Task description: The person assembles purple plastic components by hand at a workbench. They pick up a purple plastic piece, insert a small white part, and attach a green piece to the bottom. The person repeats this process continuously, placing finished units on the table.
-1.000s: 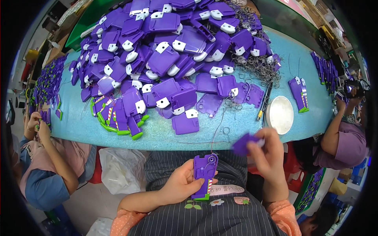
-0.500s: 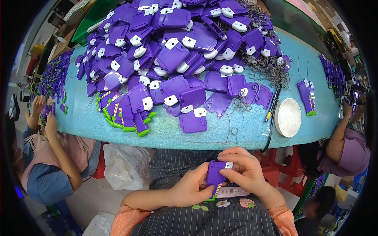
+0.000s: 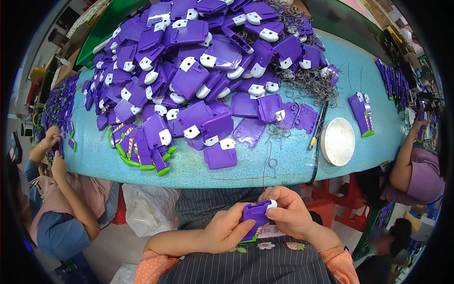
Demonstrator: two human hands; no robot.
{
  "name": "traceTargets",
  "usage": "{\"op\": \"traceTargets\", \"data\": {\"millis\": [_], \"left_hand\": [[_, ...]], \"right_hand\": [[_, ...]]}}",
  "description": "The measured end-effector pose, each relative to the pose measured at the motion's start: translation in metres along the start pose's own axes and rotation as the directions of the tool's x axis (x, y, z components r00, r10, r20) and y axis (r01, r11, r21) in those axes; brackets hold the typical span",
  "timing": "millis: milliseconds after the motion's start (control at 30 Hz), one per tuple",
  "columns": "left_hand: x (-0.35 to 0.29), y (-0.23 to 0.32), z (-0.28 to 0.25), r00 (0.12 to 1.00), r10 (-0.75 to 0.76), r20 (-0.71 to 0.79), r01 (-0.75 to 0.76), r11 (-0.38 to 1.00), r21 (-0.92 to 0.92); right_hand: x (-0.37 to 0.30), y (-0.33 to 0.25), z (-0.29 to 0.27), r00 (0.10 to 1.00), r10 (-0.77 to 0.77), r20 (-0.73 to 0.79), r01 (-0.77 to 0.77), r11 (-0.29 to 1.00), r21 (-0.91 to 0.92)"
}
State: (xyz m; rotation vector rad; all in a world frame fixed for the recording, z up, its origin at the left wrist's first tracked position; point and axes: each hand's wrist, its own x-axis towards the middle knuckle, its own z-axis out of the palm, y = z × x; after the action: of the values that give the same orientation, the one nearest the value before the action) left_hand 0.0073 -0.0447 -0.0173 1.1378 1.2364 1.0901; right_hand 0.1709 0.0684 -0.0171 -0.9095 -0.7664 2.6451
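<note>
**Left hand [image 3: 227, 226] and right hand [image 3: 289, 211] closed on one purple casing [image 3: 254, 214]**

Head view. We note the purple casing between the two hands, above the lap and just short of the worktop [image 3: 288, 171] edge. The left hand grips its left side, thumb across the front face. The right hand pinches the upper right, fingers and thumb at the white corner [image 3: 271, 205]. A striped red-and-white strip and a green lower edge show below the left thumb; the back of the casing is hidden from us. Beyond the right hand's fingertips we trace a thin dark wire [image 3: 269, 161] running over the worktop.

Straight beyond the hands, and off to their left, we see a large heap of purple casings [image 3: 189, 78] with white corners. Nearer the left hand, at the foot of the heap, lies a cluster of green-edged pieces [image 3: 147, 152]. Beyond the right hand sits a tangle of grey wire rings [image 3: 309, 87], touching the heap. Right of the hands we log a white bowl [image 3: 337, 142], then, farther right, a lone green-footed piece [image 3: 362, 114] with two wires rising from it.

Well left of the hands sits a co-worker in blue sleeves [image 3: 61, 236]; well right, one in purple [image 3: 418, 175].
</note>
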Motion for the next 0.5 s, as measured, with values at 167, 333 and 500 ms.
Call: {"op": "traceTargets", "data": {"millis": [167, 333, 500], "left_hand": [[-0.001, -0.010, 0.005, 0.996, 0.050, -0.072, -0.050, 0.999, -0.006], [0.012, -0.012, -0.004, 0.997, 0.079, 0.025, -0.078, 0.996, -0.041], [0.027, 0.017, -0.016, 0.985, -0.144, 0.093, 0.145, 0.989, -0.002]], "right_hand": [[0.005, 0.012, -0.002, 0.947, -0.307, 0.094, 0.320, 0.922, -0.216], [0.002, -0.015, 0.002, 0.831, -0.465, 0.306, 0.519, 0.449, -0.727], [0.001, -0.024, -0.005, 0.839, -0.482, 0.255, 0.465, 0.389, -0.795]]}}
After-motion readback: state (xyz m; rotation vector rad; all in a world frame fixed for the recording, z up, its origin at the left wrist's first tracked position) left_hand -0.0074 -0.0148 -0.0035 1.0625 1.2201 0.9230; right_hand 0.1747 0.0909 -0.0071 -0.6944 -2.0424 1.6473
